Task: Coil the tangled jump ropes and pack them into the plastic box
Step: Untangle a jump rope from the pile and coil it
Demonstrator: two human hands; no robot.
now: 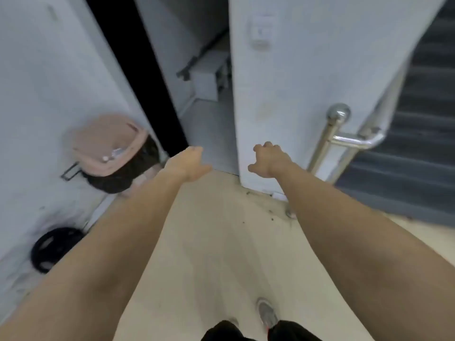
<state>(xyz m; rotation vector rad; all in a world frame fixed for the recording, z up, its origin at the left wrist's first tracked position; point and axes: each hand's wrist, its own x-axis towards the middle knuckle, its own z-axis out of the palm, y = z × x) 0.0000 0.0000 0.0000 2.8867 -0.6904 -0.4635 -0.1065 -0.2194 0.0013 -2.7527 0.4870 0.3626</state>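
The picture is blurred. Both bare arms reach forward over a pale floor [209, 242]. The left hand [189, 162] is flat, fingers straight and pointing ahead, and holds nothing. The right hand [268, 157] hangs palm down with fingers spread and loosely bent, and it too holds nothing. The two hands are apart, with bare floor between them.

The right hand is in front of the lower part of a white pillar [307, 70]; whether it touches the pillar cannot be told. A pale switch [261, 32] sits high on the pillar. Just right of the pillar stands a steel post [338, 114] with a ball top and a rail [357, 140] branching off it, and beyond that dark grey stairs [418, 156] go up.

Left of the left hand, against the left wall [37, 94], stands a dark bin [123, 175] with a pink lid [108, 141]. Nearer along the same wall a black ring [55, 249] lies on the floor, partly hidden by the left forearm. Whether this is a coiled rope cannot be told.

Between the wall and the pillar a dark gap opens onto a room with pale shapes too blurred to name. At the bottom edge a grey shoe [267, 312] steps forward on the floor.
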